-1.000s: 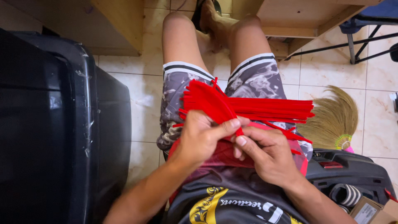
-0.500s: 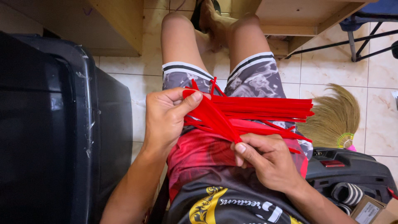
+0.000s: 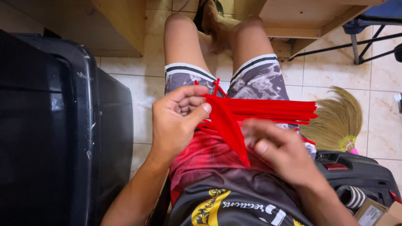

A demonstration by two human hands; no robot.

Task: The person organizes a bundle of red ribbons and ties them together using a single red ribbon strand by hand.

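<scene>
Across the seated person's lap, over the patterned shorts point(image 3: 259, 81), lies a bundle of red plastic strips point(image 3: 268, 112), its long ends fanning out toward the right thigh and one tapered bunch hanging down over the red shirt point(image 3: 201, 157). The left hand point(image 3: 176, 119) is curled around the bundle's left end, thumb pressed on top of the strips and fingers folded beneath, clamped on them. The right hand point(image 3: 280, 152) is blurred; it rests just beside the hanging bunch with fingers loosely spread, and whether it grips any strip cannot be told. A straw broom point(image 3: 335, 121) lies on the tiled floor point(image 3: 134, 83) to the right, near a black case point(image 3: 356, 173); a dark bin point(image 3: 63, 125) stands at the left
</scene>
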